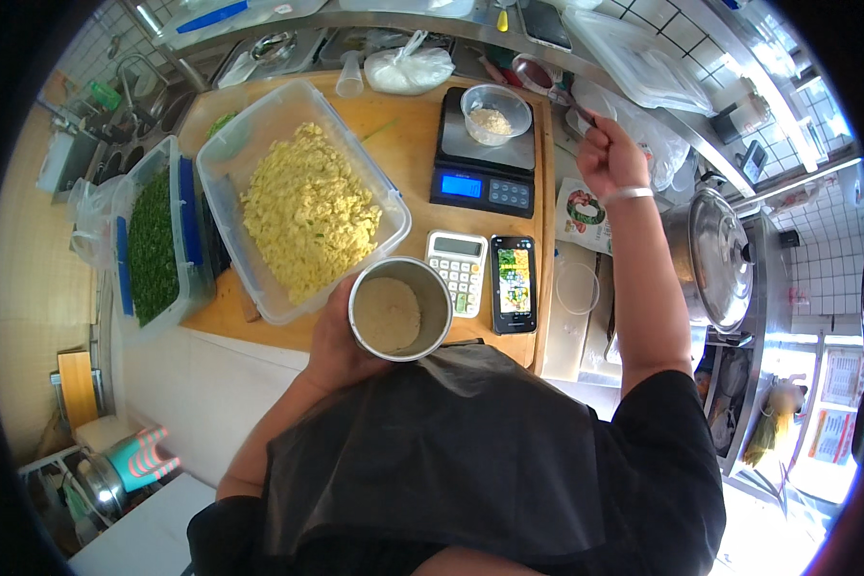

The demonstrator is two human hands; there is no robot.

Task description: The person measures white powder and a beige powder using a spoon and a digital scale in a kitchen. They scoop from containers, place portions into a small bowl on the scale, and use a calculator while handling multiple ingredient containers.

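My left hand (335, 338) grips a round stainless steel canister (443, 327) partly filled with beige powder (387, 315). My right hand (614, 157) reaches forward, its fingers closed around the dark handle of a spoon or small ladle (582, 111). The reddish-brown bowl end appears to lie at a container (549, 92) behind the board, though I cannot tell whether it is inside. Left of that hand, a clear plastic bowl (515, 133) with pale flakes or powder rests on a digital kitchen scale (446, 155). A large clear plastic bin (219, 173) of crumbled yellow scrambled egg (309, 216) sits beyond the canister.
A calculator (457, 270) and a lit phone (514, 284) lie on the wooden board (410, 108). Chopped greens fill a plastic tub (151, 241) at left. A knotted white bag (409, 70) stands behind, under a metal shelf (403, 21). At right is a lidded pot (716, 259).
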